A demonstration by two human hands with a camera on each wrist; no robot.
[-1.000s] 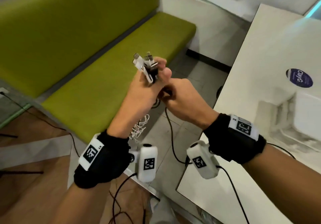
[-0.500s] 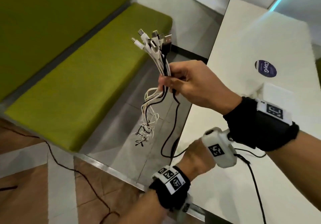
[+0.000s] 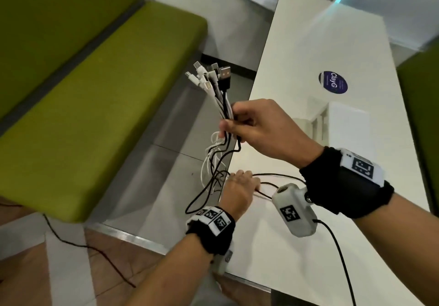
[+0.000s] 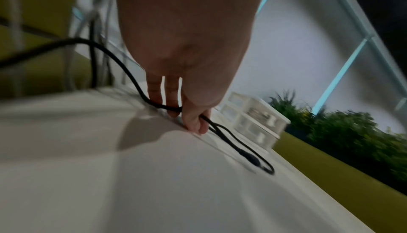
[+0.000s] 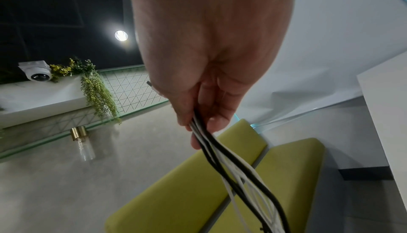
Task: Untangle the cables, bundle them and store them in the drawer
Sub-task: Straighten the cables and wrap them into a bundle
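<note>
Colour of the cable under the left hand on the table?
Black cable, pinned by the left hand; clearest in the left wrist view.

Your white tabletop (image 3: 308, 44) carries a round blue sticker (image 3: 333, 82) toward its far end and a white drawer unit (image 3: 344, 125) nearer its right side. Close to the left edge, the tail of a black cable (image 4: 231, 142) lies looped on the surface, where the fingers (image 4: 193, 120) of your left hand (image 3: 240, 187) touch down on it.
</note>
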